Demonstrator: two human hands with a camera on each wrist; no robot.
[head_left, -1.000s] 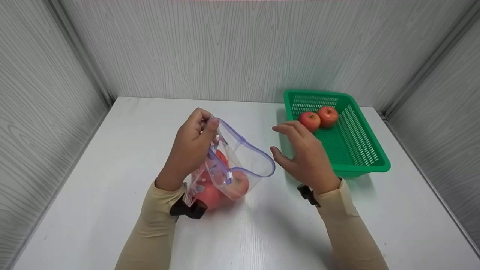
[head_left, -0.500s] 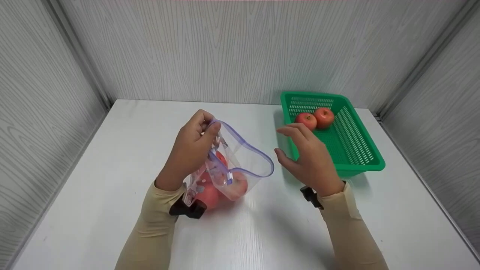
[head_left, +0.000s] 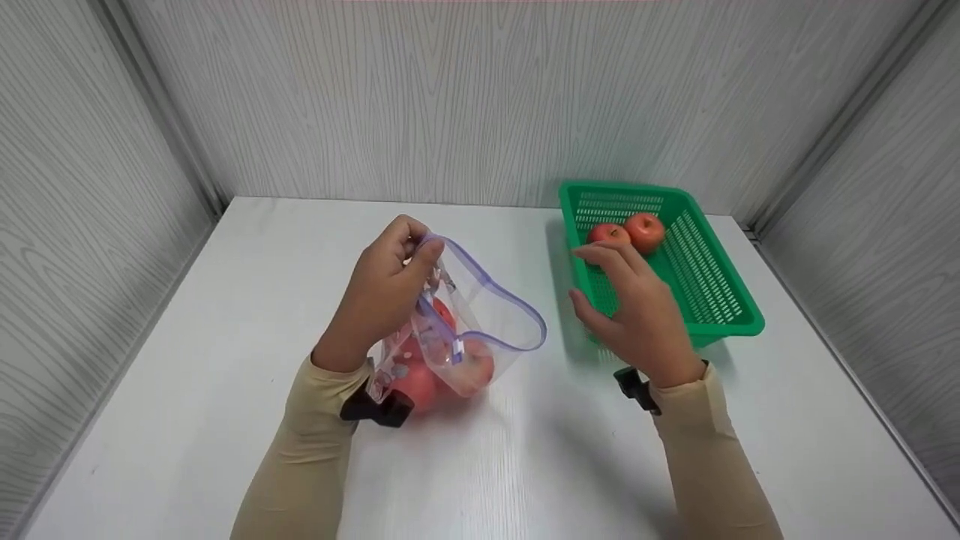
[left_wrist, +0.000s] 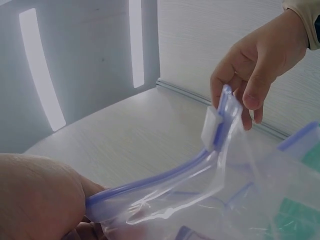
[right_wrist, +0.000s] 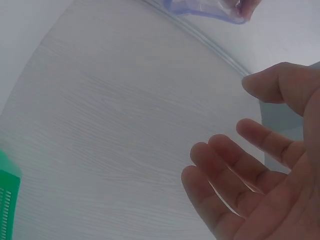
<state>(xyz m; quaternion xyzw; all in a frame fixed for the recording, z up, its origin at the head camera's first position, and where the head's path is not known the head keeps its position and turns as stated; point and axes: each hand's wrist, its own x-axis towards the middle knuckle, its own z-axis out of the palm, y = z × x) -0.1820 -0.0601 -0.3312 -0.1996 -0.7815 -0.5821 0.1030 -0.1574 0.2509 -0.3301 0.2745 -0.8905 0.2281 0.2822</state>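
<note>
A clear zip bag point(head_left: 502, 315) with a purple zip edge hangs from my left hand point(head_left: 386, 281), which pinches one corner of its mouth. The mouth gapes toward the right, and a zip slider point(left_wrist: 212, 129) shows on the edge in the left wrist view. Several red apples point(head_left: 472, 367) lie in the lower part of the bag. My right hand point(head_left: 637, 315) hovers by the left side of the green basket point(head_left: 724, 326), thumb and fingers apart, holding nothing. Behind its fingertips are two apples point(head_left: 645, 232) in the basket, one partly hidden.
The white table point(head_left: 225, 360) is bounded by a grained back wall point(head_left: 390, 105) and side walls. The basket stands near the table's back right, its raised rim facing my right hand.
My right hand has moved to the right, away from the bag's mouth and over the basket's left edge. The left hand keeps its pinch on the bag, almost still.
</note>
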